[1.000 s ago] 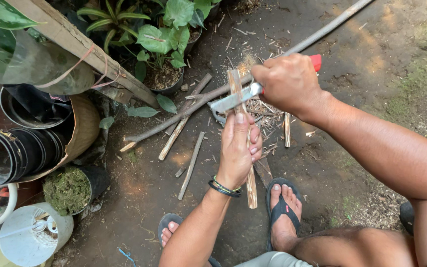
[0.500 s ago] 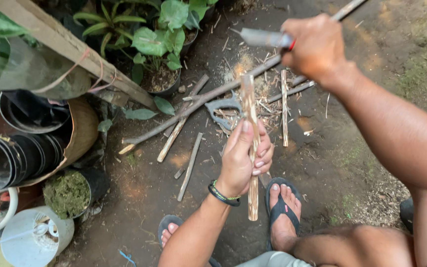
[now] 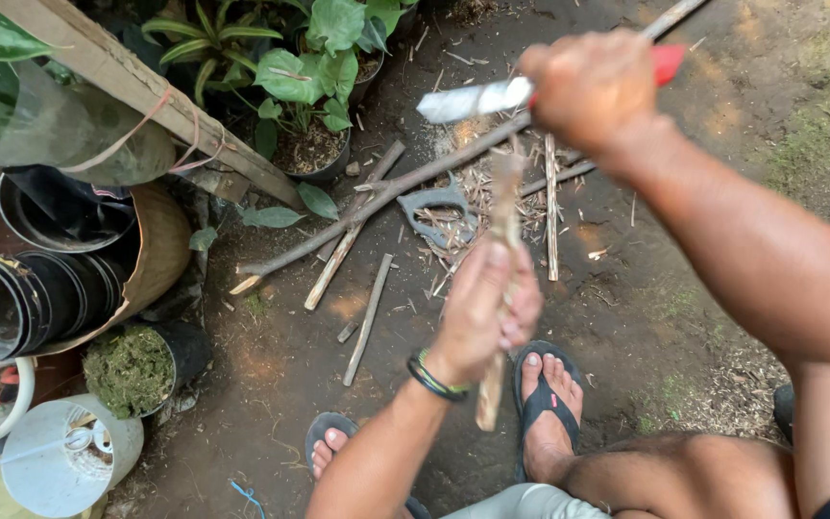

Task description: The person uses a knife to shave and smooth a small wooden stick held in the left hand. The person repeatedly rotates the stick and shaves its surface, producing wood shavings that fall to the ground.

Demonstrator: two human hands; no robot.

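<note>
Here the left hand (image 3: 488,309) is closed around a bamboo stick (image 3: 504,231) and keeps it about upright over the dirt ground (image 3: 280,384), w/ the lower end coming out under the fist, just above the sandalled foot (image 3: 545,404). The right hand (image 3: 593,88) is up high, fingers shut on the red handle of a knife (image 3: 477,98); the blade points to the left and is apart from the top of the stick, not touching.

The stick looks dry, thin and stiff, prob. light, and the top end seems rough and fibrous, maybe already split a bit, but it is blurred so I cannot say for sure. I judge it can slip or turn in the palm when hit, so the hold is best in the middle or lower part, well under the top end, fingers away from the blade's way. Bamboo edges can be sharp and give splinters.

Around: more cut sticks and shavings lie on the ground near a long branch (image 3: 386,192), also a grey curved piece (image 3: 434,207). On the left are stacked black pots (image 3: 31,298), potted plants (image 3: 319,77) and a white bucket (image 3: 60,461).
</note>
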